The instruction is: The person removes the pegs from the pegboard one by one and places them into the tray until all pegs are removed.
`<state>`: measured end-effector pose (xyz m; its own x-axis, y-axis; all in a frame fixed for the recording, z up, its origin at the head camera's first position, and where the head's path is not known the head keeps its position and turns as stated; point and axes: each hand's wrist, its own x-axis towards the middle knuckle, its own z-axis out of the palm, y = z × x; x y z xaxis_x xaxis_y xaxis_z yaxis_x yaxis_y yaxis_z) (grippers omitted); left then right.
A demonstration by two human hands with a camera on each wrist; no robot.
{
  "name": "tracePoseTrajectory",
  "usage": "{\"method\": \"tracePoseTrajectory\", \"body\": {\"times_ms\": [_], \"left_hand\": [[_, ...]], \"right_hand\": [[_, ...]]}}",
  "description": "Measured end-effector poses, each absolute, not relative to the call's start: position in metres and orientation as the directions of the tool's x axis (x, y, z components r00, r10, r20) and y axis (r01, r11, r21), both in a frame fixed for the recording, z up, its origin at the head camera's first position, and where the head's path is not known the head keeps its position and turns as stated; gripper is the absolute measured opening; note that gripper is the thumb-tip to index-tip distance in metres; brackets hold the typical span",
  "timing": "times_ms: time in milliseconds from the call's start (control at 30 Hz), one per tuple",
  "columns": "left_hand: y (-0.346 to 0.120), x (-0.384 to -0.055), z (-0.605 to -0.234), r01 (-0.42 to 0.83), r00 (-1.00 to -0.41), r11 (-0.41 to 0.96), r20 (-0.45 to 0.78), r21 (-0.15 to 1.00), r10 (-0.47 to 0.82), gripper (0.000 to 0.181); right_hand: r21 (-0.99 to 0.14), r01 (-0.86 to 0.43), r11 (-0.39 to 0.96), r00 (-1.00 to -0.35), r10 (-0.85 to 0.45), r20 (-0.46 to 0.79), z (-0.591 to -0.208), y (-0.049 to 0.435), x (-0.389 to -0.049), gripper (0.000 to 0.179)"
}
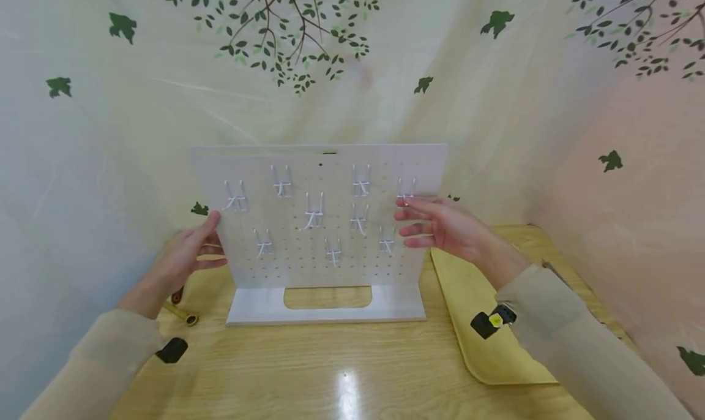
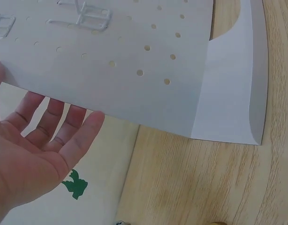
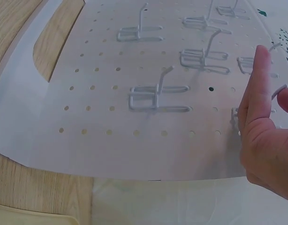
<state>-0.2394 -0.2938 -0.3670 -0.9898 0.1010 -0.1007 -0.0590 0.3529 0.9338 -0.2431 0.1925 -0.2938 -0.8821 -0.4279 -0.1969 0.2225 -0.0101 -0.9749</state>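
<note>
A white pegboard [image 1: 297, 264] stands upright on a white base, with several white wire hooks [image 1: 314, 213] spread over its front. My left hand [image 1: 182, 255] holds the board's left edge. In the left wrist view the thumb lies on the front face and the fingers [image 2: 76, 117] reach behind the edge. At the upper right hook [image 1: 406, 190], my right hand [image 1: 448, 227] pinches the prong between thumb and index finger, the other fingers spread below it. The right wrist view shows that hook partly hidden behind the fingers [image 3: 261, 84].
A yellow tray [image 1: 479, 334] lies on the wooden table [image 1: 286, 365] at the right, under the right forearm. Left of the board are a brass-coloured tool [image 1: 182, 314] and a small red-brown piece [image 1: 177, 295]. A leaf-patterned curtain [image 1: 385, 101] hangs behind.
</note>
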Motion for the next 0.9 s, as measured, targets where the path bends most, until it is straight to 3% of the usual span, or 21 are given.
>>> {"method": "tracePoseTrajectory", "body": {"times_ms": [900], "left_hand": [[-0.2899,-0.2402,-0.3683,-0.024,-0.991,0.403,-0.074,0.915,0.109,0.085]], "right_hand": [[-0.96,0.244,-0.136,-0.895,-0.412,-0.169,-0.2959,0.1951,-0.2431,0.029]]}}
